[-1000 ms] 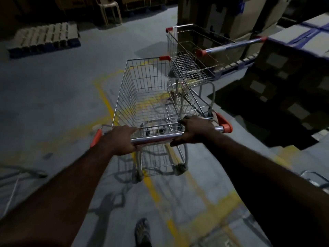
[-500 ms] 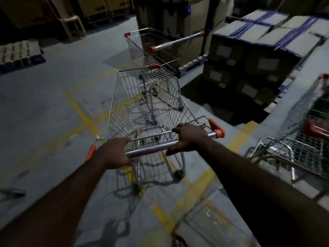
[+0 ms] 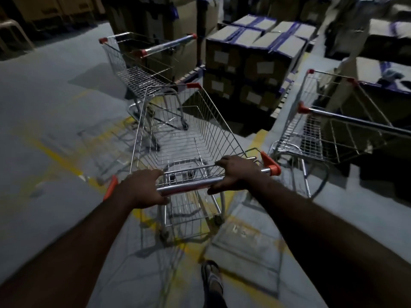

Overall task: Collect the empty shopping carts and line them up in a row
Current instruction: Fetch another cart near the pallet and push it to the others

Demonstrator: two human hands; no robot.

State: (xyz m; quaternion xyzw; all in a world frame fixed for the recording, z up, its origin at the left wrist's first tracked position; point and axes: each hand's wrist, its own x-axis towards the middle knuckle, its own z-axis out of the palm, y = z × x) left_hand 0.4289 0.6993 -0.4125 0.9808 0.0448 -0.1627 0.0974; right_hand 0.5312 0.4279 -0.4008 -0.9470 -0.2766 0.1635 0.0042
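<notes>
An empty wire shopping cart point(image 3: 184, 138) with orange corner caps stands right in front of me. Its chrome handle bar point(image 3: 189, 185) is gripped by my left hand point(image 3: 142, 187) near the left end and by my right hand point(image 3: 235, 174) near the right end. A second empty cart point(image 3: 138, 72) stands ahead to the left, its side toward me. A third empty cart point(image 3: 329, 134) stands at the right, its handle reaching toward the frame edge.
Stacks of cardboard boxes point(image 3: 255, 58) on pallets fill the far middle and right. Yellow lines mark the grey concrete floor point(image 3: 44, 130). A plastic chair point(image 3: 11, 34) stands far left. My sandalled foot point(image 3: 212, 278) shows at the bottom.
The cart I hold has swung to the right, away from the far cart it was against. The third cart on the right has come fully into view.
</notes>
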